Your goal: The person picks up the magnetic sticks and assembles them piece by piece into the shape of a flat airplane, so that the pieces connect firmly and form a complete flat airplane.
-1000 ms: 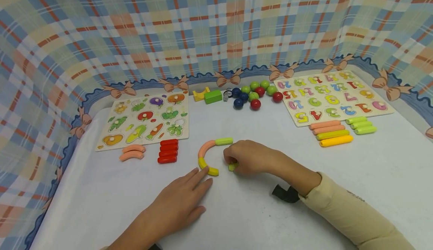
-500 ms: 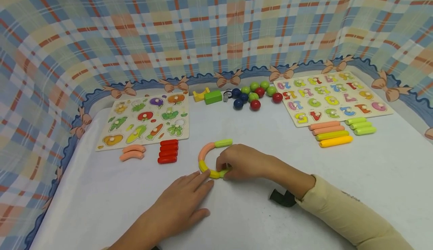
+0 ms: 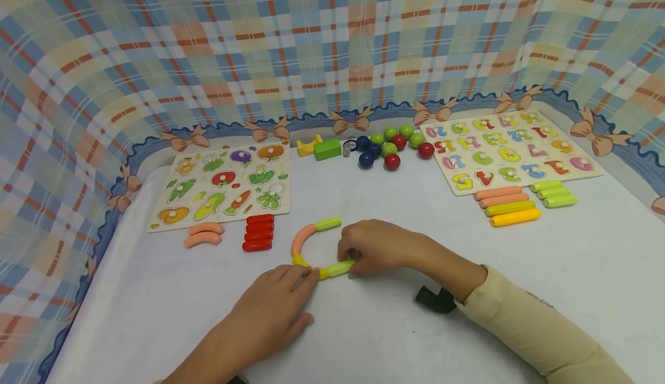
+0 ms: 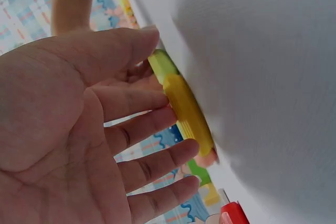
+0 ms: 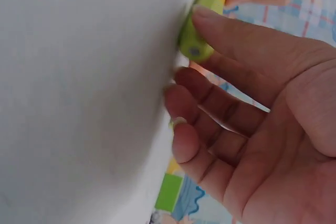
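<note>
A half ring of curved sticks lies just in front of the red sticks; the right hand pinches its green end piece, the flat left hand steadies the yellow piece, and the right side stays unclosed.

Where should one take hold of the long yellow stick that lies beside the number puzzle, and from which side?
The long yellow stick is probably best pinched at its middle, from above, with thumb and finger on its two long sides. It lies flat on the white table; the near side is free, while a yellow-green stick lies close on the far side, so fingers there need care.
</note>
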### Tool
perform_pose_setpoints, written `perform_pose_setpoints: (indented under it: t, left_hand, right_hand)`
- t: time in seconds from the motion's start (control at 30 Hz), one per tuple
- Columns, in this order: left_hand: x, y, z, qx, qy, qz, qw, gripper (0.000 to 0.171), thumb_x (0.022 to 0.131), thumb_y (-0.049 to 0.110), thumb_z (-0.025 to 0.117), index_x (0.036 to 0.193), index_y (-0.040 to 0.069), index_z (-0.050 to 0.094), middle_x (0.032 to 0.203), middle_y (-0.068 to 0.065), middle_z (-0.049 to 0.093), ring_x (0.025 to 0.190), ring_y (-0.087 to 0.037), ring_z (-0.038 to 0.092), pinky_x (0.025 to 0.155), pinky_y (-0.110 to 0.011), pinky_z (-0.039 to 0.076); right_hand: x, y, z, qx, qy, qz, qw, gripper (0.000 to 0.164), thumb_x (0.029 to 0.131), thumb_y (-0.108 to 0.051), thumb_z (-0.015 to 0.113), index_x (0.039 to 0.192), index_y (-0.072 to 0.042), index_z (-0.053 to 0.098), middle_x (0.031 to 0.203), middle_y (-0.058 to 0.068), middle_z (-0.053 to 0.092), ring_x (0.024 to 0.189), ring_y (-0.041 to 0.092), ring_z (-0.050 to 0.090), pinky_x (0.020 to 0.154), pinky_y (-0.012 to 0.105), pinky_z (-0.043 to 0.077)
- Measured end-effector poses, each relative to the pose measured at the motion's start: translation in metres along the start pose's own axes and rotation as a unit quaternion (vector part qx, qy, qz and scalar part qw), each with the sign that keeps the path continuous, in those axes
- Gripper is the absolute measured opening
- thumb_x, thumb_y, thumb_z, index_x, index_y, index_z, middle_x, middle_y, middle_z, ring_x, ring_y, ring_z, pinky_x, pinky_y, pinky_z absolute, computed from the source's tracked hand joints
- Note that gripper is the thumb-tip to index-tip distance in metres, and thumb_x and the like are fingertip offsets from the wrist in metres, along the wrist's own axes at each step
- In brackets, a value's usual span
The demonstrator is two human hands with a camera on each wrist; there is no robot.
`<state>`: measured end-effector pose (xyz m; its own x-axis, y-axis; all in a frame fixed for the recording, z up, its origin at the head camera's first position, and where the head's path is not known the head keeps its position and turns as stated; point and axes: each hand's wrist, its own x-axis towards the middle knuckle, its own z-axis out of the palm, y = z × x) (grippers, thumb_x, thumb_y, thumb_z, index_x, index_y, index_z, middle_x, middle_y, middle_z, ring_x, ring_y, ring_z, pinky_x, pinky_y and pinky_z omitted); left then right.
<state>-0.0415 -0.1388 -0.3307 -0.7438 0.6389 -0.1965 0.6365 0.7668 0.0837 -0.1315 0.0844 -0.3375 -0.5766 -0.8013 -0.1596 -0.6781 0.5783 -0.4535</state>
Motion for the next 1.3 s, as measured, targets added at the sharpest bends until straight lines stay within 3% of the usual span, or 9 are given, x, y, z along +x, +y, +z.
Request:
perform_pose_setpoints:
  t: [0.47,0.6,0.67,0.77,0.93,1.03,1.3]
  left_hand:
    - [-0.001,-0.006,-0.001,-0.009,0.009,-0.013,0.9998,0.063,0.079,0.040,0.067,0.133,0.016,0.046,0.126,-0.002,0.045,0.116,-0.022,0.040,0.090,-0.042,0.040]
    - [-0.002,-0.008,-0.002,-0.012,0.009,-0.016,0.9998,0.063,0.079,0.039,0.066,0.134,0.016,0.045,0.128,-0.002,0.044,0.118,-0.023,0.038,0.090,-0.042,0.041]
    - [-0.002,-0.010,-0.003,-0.014,0.007,-0.020,0.9997,0.063,0.079,0.039,0.067,0.134,0.015,0.045,0.129,-0.002,0.043,0.119,-0.023,0.038,0.089,-0.042,0.041]
    - [-0.002,-0.012,-0.003,-0.015,0.009,-0.025,0.9995,0.063,0.079,0.038,0.067,0.134,0.015,0.045,0.130,-0.003,0.043,0.120,-0.023,0.038,0.089,-0.043,0.042]
    - [-0.002,-0.014,-0.001,-0.025,0.012,-0.029,0.9992,0.063,0.080,0.037,0.067,0.134,0.015,0.045,0.132,-0.003,0.042,0.121,-0.022,0.037,0.089,-0.042,0.042]
    - [-0.002,-0.014,0.000,-0.028,0.013,-0.030,0.9991,0.063,0.080,0.037,0.067,0.134,0.015,0.044,0.132,-0.003,0.042,0.121,-0.022,0.037,0.089,-0.042,0.042]
    - [-0.002,-0.013,0.000,-0.022,0.027,-0.017,0.9992,0.061,0.080,0.035,0.067,0.133,0.013,0.046,0.131,-0.004,0.043,0.120,-0.022,0.038,0.088,-0.040,0.043]
  right_hand:
    - [0.001,0.007,-0.003,0.024,-0.029,-0.026,0.999,0.012,0.075,-0.023,0.073,0.086,-0.023,0.067,0.068,-0.013,0.053,0.065,0.006,0.047,0.060,0.023,0.042]
    - [-0.001,0.016,-0.014,0.040,-0.014,-0.017,0.999,0.015,0.078,-0.024,0.070,0.092,-0.019,0.068,0.073,-0.012,0.055,0.069,0.008,0.050,0.063,0.024,0.044]
    - [0.000,0.027,-0.023,0.047,0.015,0.000,0.999,0.017,0.081,-0.023,0.068,0.096,-0.017,0.068,0.079,-0.011,0.058,0.072,0.008,0.051,0.065,0.025,0.045]
    - [0.005,0.048,-0.038,0.039,0.091,0.043,0.994,0.019,0.082,-0.019,0.065,0.099,-0.011,0.068,0.088,-0.005,0.062,0.075,0.012,0.054,0.068,0.026,0.047]
    - [0.026,0.079,-0.059,-0.023,0.199,0.139,0.970,0.025,0.081,-0.016,0.066,0.104,-0.006,0.067,0.100,0.006,0.061,0.088,0.021,0.055,0.074,0.033,0.048]
    - [0.041,0.090,-0.064,-0.057,0.207,0.179,0.960,0.030,0.081,-0.016,0.066,0.109,-0.006,0.064,0.102,0.008,0.057,0.092,0.022,0.053,0.077,0.036,0.047]
    - [0.061,0.097,-0.069,-0.081,0.156,0.235,0.956,0.036,0.081,-0.017,0.064,0.116,-0.010,0.061,0.109,0.012,0.052,0.092,0.024,0.049,0.076,0.038,0.048]
